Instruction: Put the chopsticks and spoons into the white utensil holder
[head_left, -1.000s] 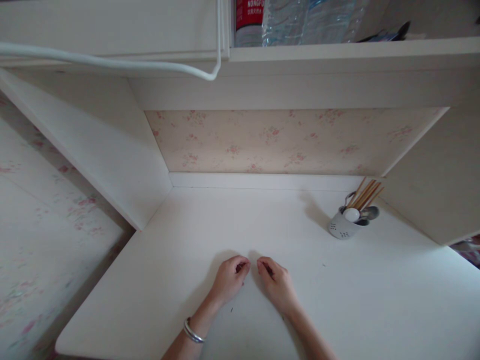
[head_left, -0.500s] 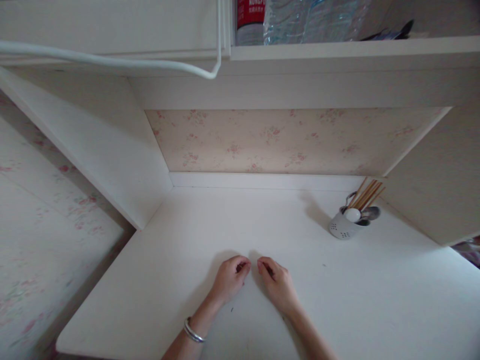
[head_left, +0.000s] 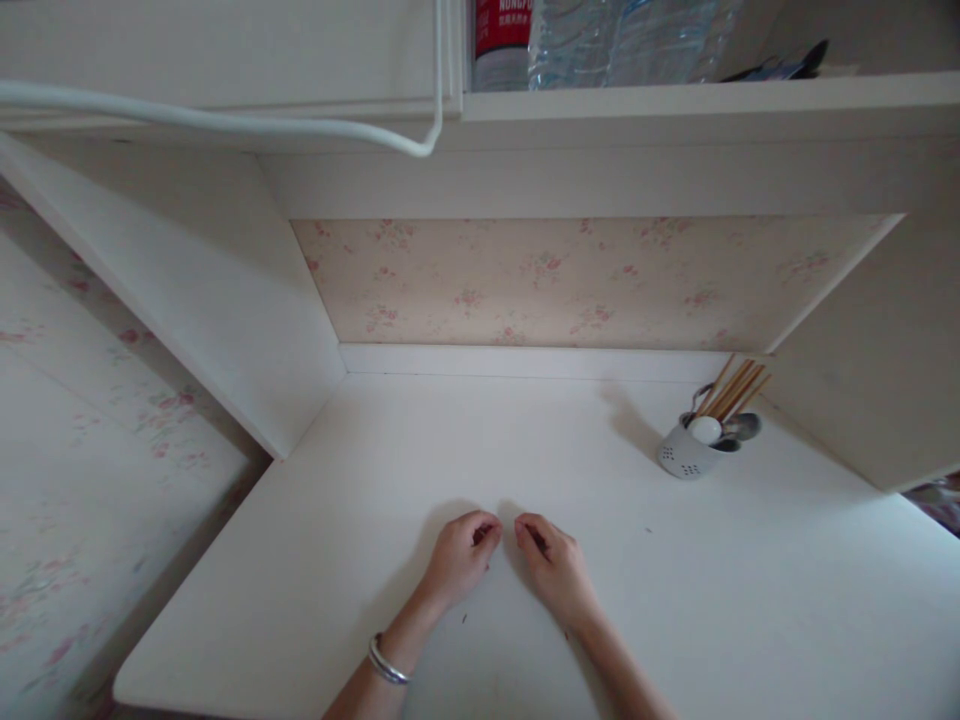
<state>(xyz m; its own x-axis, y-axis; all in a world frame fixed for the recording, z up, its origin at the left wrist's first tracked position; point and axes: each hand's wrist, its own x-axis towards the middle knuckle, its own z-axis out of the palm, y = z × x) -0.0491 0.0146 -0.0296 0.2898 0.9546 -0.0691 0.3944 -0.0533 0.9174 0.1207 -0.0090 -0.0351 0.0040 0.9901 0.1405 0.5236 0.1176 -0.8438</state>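
Left hand (head_left: 459, 553) appears to rest on the white tabletop (head_left: 480, 430), fingers curled narrow to the thumb, nothing visible in its grasp; the hollow of the palm is too dark to rule out something tiny. Silver bangle (head_left: 388, 662) on that wrist: could scrape or knock the surface if the forearm drags low. Small dark speck (head_left: 464, 618) between the forearms, easily smeared or swept along by a sliding wrist. Right hand (head_left: 550, 560) mirrors the left, just beside it but not touching, loosely curled, again no object seen. Far right and toward the back, well apart from both hands, a perforated cup (head_left: 684, 455) stands upright, holding wooden sticks (head_left: 731, 390) and spoons (head_left: 742, 427). Contents lean out past the rim; a hasty grab or sideways snag there might tip it and spill them.
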